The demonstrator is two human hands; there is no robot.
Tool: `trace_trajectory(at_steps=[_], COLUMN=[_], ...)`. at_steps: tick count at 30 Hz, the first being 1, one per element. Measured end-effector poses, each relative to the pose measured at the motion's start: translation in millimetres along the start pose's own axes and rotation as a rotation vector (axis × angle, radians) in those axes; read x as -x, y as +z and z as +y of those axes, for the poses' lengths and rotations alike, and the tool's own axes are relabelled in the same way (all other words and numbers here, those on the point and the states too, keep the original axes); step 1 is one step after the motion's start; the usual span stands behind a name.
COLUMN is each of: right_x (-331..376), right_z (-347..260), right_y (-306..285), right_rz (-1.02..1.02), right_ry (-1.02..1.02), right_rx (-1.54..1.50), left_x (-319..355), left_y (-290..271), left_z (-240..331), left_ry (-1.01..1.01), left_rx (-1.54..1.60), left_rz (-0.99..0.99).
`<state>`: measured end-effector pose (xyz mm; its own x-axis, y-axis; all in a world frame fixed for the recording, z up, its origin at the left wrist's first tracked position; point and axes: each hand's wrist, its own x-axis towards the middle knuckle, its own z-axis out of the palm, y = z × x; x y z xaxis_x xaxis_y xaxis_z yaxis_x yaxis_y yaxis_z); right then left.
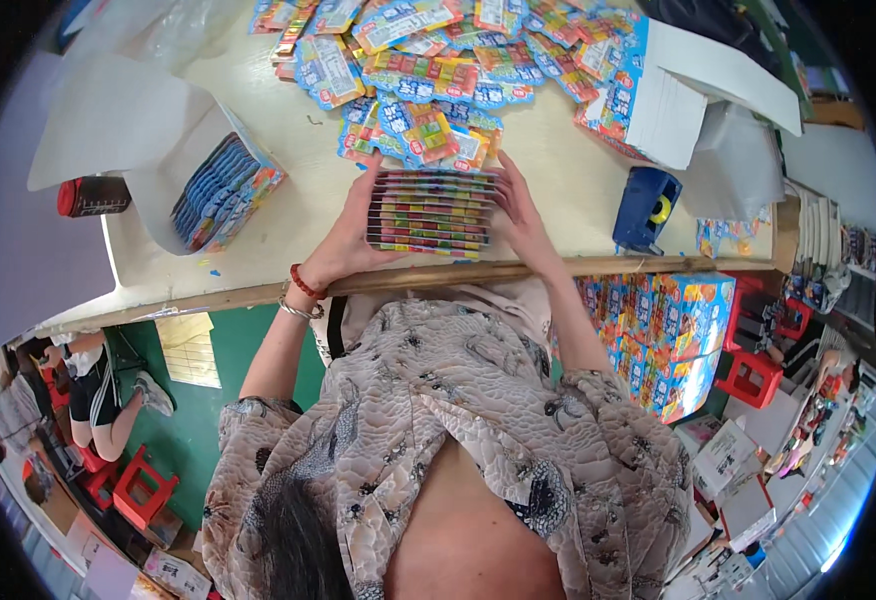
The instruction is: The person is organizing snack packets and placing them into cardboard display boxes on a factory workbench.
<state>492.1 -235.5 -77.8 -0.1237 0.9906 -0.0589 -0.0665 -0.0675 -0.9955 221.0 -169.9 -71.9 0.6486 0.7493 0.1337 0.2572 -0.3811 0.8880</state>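
Between my two hands, at the table's front edge, a row of colourful flat candy packs (430,212) stands on edge, pressed side by side. My left hand (351,225) grips the row's left end, its thumb near the front and fingers along the side. At the right end, my right hand (520,212) holds the packs with its fingers against their edges. Just beyond lies a large loose pile of similar blue, yellow and red packs (418,75). On the left, an open display box (248,195) holds several packs standing in a row.
A blue tape dispenser (648,208) stands on the right, near flattened white-and-blue boxes (663,110). A dark red-and-black round container (93,196) sits by the left box. Below the table at right are stacked colourful cartons (673,320). Red stools (145,487) and other people are on the floor.
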Motion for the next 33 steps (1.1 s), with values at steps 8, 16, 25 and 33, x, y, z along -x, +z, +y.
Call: trace_trajectory(at_steps=[8,16,25,33], right_x=[3,11,-111,-272], right_z=[-49,-38,-127,-114], right_y=[24,33,123,229], right_rz=[-0.105,-0.115,-0.331,-0.55], right_ry=[-0.073,-0.172,-0.612,-0.84], right_rx=[0.855,0.849,0.892,0.726], left_x=[1,17,62,69], left_y=[-2,-23,-163,-275], left_z=[-2,15,88,18], left_ry=[0.094,0.024,-0.043,-0.012], left_rx=[0.09,0.031,-0.46,-0.63], left_rz=[-0.012,-0.081,0.357,0.588])
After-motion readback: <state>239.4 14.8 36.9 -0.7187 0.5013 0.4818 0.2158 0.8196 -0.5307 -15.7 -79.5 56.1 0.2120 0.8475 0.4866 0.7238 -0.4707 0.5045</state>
